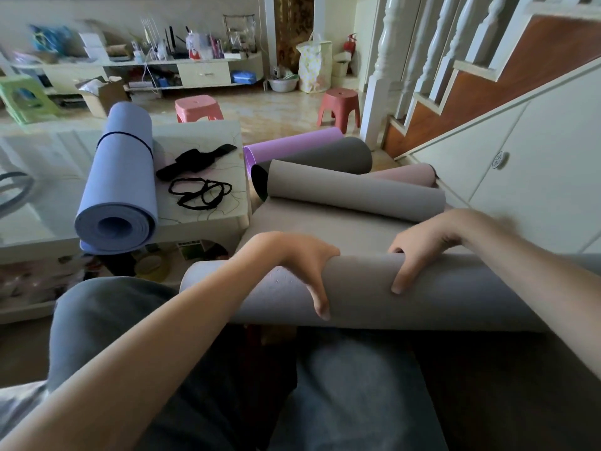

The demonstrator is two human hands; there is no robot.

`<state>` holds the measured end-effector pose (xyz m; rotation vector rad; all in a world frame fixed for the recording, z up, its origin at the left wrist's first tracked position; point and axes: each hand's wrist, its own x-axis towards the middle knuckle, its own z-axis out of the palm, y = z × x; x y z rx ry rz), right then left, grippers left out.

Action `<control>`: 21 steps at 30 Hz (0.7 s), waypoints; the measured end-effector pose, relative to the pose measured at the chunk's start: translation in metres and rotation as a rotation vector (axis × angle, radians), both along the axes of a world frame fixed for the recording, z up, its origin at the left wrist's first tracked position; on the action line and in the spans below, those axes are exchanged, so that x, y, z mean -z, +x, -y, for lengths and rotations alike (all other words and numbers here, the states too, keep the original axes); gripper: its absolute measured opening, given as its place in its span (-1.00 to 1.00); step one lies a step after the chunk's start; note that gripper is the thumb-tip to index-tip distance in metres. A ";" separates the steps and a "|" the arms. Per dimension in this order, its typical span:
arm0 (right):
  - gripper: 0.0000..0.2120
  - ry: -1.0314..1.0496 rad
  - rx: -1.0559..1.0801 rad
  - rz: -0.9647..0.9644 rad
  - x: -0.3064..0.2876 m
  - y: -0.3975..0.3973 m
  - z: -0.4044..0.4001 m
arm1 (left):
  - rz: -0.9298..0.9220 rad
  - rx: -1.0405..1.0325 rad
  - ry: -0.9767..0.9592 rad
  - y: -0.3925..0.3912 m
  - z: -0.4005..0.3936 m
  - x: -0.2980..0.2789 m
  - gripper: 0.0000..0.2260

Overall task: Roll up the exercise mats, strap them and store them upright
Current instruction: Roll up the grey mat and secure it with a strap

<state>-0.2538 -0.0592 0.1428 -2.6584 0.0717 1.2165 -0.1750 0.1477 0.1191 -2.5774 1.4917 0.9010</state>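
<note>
- grey foam filled the foreground: a grey mat (374,288), partly rolled, lay across the person's lap, with its unrolled stretch running away from them toward a second curl at its far end (354,193).
- the left hand (302,258) was clamped over the top of the near roll, fingers hooked down the far side and thumb pointing down the near face.
- the right hand (419,245) gripped the same roll just beside the left, fingers curled over the top and thumb pressed on the near face.
- beyond the far curl lay three more rolled mats on the floor, touching one another: a dark grey mat (328,154), a purple mat (292,143) and a pink mat (409,174).
- to the left stood a pale bench (208,135) carrying a blue mat (123,183), fully rolled, lying on its side, with a thin dark band around its far part.
- just beside the blue mat on the bench lay a black strap (195,159) and a tangle of black elastic loops (201,192).
- farther back stood two pink stools (198,107) on the tiled floor, and a white staircase (455,76) rose at the right.
</note>
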 end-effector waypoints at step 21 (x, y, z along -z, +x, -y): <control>-0.24 0.165 0.231 -0.014 0.037 -0.015 0.025 | -0.247 -0.235 -0.256 0.005 -0.026 0.045 -0.45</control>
